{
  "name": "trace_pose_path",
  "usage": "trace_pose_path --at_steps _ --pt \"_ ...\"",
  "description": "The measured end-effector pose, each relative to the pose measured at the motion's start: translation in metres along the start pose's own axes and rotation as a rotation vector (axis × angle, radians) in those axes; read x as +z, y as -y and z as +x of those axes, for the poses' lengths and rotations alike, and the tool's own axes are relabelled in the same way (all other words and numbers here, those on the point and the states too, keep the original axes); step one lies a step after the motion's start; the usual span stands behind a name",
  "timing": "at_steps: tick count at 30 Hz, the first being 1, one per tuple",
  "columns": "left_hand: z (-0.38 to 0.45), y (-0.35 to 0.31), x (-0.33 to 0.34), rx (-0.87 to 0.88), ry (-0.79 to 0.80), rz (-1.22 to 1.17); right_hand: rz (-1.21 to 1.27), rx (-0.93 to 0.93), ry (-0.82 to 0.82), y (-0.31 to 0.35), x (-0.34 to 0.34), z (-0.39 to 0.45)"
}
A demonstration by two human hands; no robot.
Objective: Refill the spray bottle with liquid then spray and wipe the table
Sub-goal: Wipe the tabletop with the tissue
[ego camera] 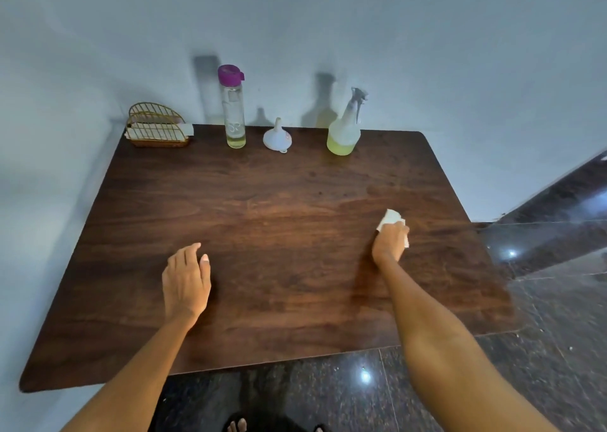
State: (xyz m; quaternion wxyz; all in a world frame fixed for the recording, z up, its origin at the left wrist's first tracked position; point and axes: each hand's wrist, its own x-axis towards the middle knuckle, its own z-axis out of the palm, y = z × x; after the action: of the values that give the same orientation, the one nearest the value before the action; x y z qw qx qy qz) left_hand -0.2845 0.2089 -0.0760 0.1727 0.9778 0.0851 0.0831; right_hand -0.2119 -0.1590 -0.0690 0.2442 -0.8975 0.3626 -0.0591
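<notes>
- The clear plastic spray bottle (344, 132), with a pale trigger head and yellow-green liquid filling its lower part, stands upright at the far edge of the dark brown wood-grain bench (262, 234), right of centre and well apart from both hands.
- A crumpled white paper tissue (391, 217) lies on the right side of the bench under the right hand (390, 242); its far end sticks out past the fingers (399, 226), which are curled down onto it and press it to the wood.
- The right forearm reaches in from the near right, wrist low over the surface.
- The left hand (186, 282) rests near the middle-left of the bench, palm down, its fingers loosely bent and slightly apart, holding nothing; the thumb lies on the right side of the hand.
- Left of the spray bottle, also along the far edge, a small white plastic funnel (277, 137) sits wide mouth down with its spout up.
- Further left stands a tall clear bottle with a purple cap (234, 109), a little yellowish liquid at its bottom.
- At the far left corner sits a gold wire napkin holder (156, 126) with white napkins inside.
- A pale grey wall (427, 54) rises behind the bench; glossy dark speckled stone floor (542, 316) shows to the right and near side.
</notes>
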Motion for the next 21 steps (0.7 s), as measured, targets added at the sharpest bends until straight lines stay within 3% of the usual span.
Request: trace_pose_path --at_steps 3,5,8,9,11,15,18,19,21 --pt "-0.004 -0.002 -0.004 -0.039 -0.014 0.033 0.033 -0.179 0.117 0.070 0.031 -0.030" --pt "-0.009 -0.005 -0.004 -0.086 -0.019 0.058 0.028 -0.404 0.337 0.108 0.056 -0.074" --pt "-0.029 -0.015 0.000 -0.128 -0.047 0.069 -0.011 -0.734 0.612 0.114 0.070 -0.126" --pt "-0.036 -0.021 0.002 -0.121 -0.055 0.070 -0.047 -0.822 0.622 0.105 0.064 -0.126" --pt "-0.049 -0.036 0.007 -0.128 -0.080 0.056 0.023 -0.896 0.471 0.073 0.044 -0.099" --pt "-0.068 -0.074 0.019 -0.211 -0.075 -0.007 -0.129 -0.661 0.147 -0.018 -0.019 -0.012" --pt "-0.072 -0.094 0.023 -0.189 -0.044 -0.028 -0.125 -0.235 0.153 -0.084 -0.041 0.032" --pt "-0.074 -0.098 0.024 -0.194 -0.030 -0.036 -0.111 -0.159 0.129 -0.098 -0.044 0.034" --pt "-0.077 -0.104 0.022 -0.192 -0.018 -0.049 -0.129 -0.192 0.098 -0.097 -0.042 0.019"
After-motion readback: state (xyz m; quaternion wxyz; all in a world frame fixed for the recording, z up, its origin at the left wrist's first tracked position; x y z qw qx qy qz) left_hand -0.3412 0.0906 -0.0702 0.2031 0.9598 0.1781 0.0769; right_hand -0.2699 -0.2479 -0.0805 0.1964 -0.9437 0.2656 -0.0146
